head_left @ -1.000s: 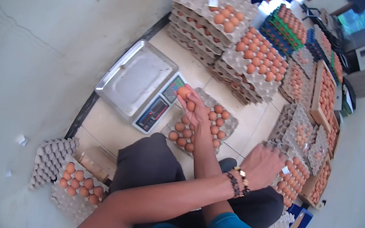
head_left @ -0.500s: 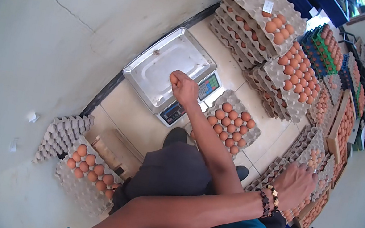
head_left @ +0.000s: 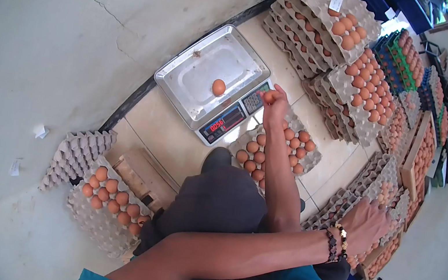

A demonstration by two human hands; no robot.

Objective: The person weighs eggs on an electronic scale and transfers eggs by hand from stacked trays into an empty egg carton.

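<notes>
One brown egg (head_left: 219, 87) lies on the steel pan (head_left: 189, 84) of a digital scale with a lit red display (head_left: 225, 121). Beside the scale's keypad, my right hand (head_left: 275, 108) is closed, with a rounded orange-brown shape like an egg (head_left: 269, 96) at its fingertips. Just below that hand sits a grey pulp tray of eggs (head_left: 305, 163), partly covered by my forearm. My left arm crosses over the right one. Its hand (head_left: 363, 225), with beaded bracelets at the wrist, has curled fingers above stacked trays on the right; whatever they hold is hidden.
Tall stacks of egg trays (head_left: 326, 30) stand at the upper right, with wooden crates of eggs (head_left: 418, 153) beyond. At lower left are a partly filled tray (head_left: 105, 226), leaning bare trays (head_left: 77, 158) and a wooden piece (head_left: 140, 170). A cracked wall (head_left: 77, 29) borders the scale.
My right hand has drawn back from the pan to the right, over the keypad side. An egg now rests uncovered on the pan. My left hand has barely moved.
</notes>
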